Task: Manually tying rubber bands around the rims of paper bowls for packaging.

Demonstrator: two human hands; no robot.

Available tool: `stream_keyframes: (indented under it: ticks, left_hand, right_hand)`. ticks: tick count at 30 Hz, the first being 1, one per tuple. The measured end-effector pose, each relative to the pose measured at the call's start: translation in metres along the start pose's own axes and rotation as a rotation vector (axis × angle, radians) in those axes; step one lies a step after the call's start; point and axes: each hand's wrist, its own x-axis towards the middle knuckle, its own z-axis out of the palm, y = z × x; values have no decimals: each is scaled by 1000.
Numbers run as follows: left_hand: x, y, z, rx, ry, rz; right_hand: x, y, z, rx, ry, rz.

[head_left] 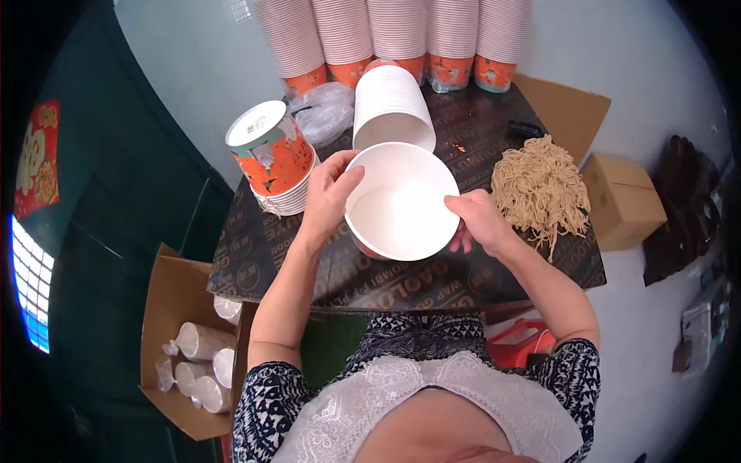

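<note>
Between my two hands is a white paper bucket [401, 204], its open mouth tilted up toward me and its inside bare. My left hand [332, 193] grips the rim on the left, thumb over the edge. On the right side, my right hand [478, 220] pinches the rim with the thumb on top and the fingers behind. Just beyond lies a nested stack of white paper buckets [392, 104] on its side, mouth toward me. To the left of my left hand, an upside-down stack of orange printed buckets [274, 158] stands on the table.
A heap of beige strings [540, 185] lies at the table's right, near a small black object [525, 129]. Tall bucket stacks [397, 31] line the back beside a clear plastic bag [324, 112]. An open carton [174, 309] with wrapped white rolls stands lower left; a closed carton [625, 201] sits right.
</note>
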Motion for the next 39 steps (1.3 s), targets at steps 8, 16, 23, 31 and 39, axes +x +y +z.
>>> stream_keyframes:
  ticks: [8,16,23,31,39]
  left_hand:
    - [-8,-14,-18,-142,25,-202]
    - [-60,-22,1,58,338,64]
    - [-101,-37,-3,124,369,203]
    - [-121,-56,-5,224,406,212]
    - [-129,-53,0,138,437,216]
  right_hand:
    - [-18,16,3,145,-221,9]
    - [-9,30,-73,-209,266,-214]
    - [-31,30,-110,-647,470,-343]
    - [-18,63,-94,-957,229,-639]
    - [31,78,-84,-1141,200,-733]
